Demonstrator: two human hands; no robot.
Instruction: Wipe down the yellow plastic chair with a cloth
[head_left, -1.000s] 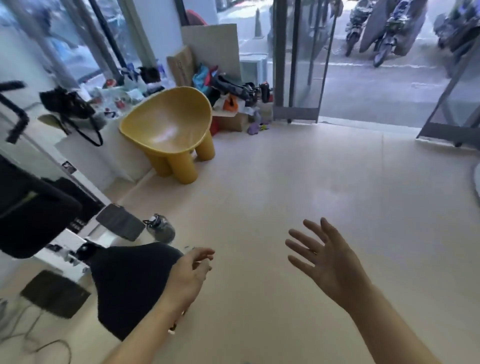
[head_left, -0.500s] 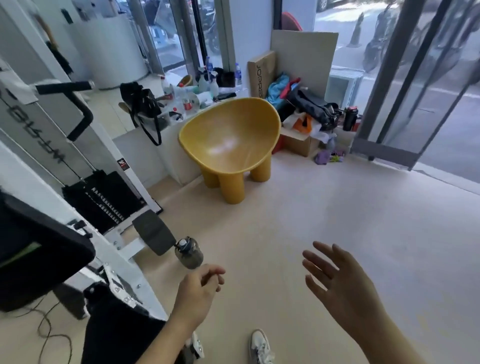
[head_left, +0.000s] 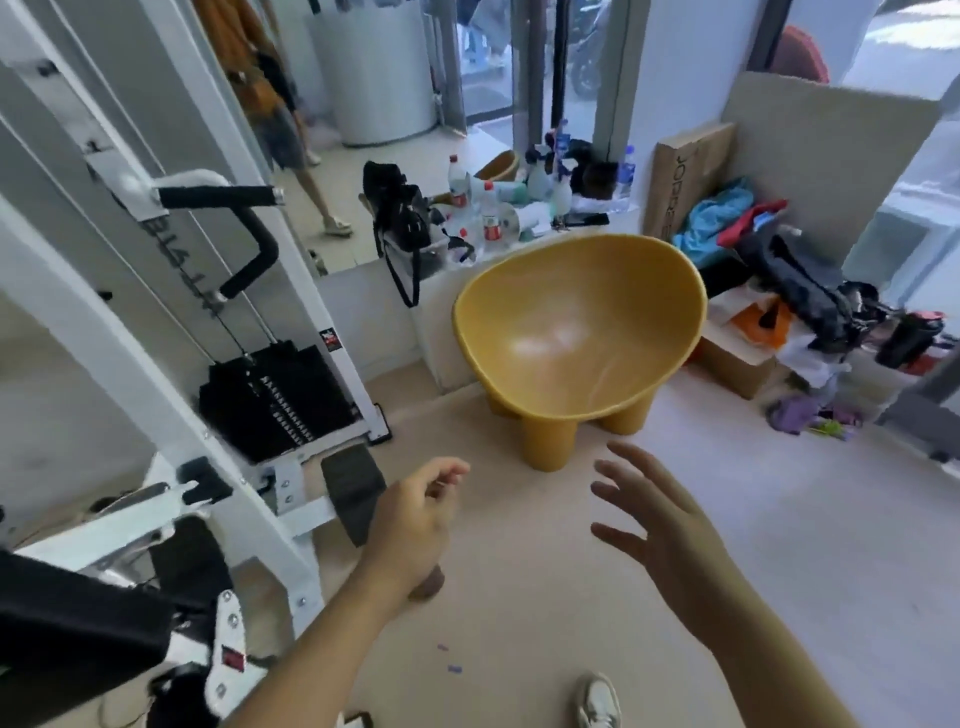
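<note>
Chair (head_left: 582, 338): stiff, slick shell, likely light, hold rim; left grip (head_left: 410, 525) loosely curled, right grip (head_left: 670, 545) spread, both empty.

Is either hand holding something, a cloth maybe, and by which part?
Nothing is held. The left hand is loosely curled and empty, the right hand spread open, both short of the yellow chair.

The person shows as two bare arms coming in from the lower edge: the left forearm (head_left: 311, 649) and the right forearm (head_left: 769, 670), uncovered as far as they can be seen. They end in the bare left hand (head_left: 415, 525) and right hand (head_left: 670, 540). Low between the arms is a white sneaker (head_left: 598, 699) with pale laces and a rounded toe. The tip of a second white shoe (head_left: 357, 720) just peeks in at the bottom edge, too cropped to tell more.
</note>
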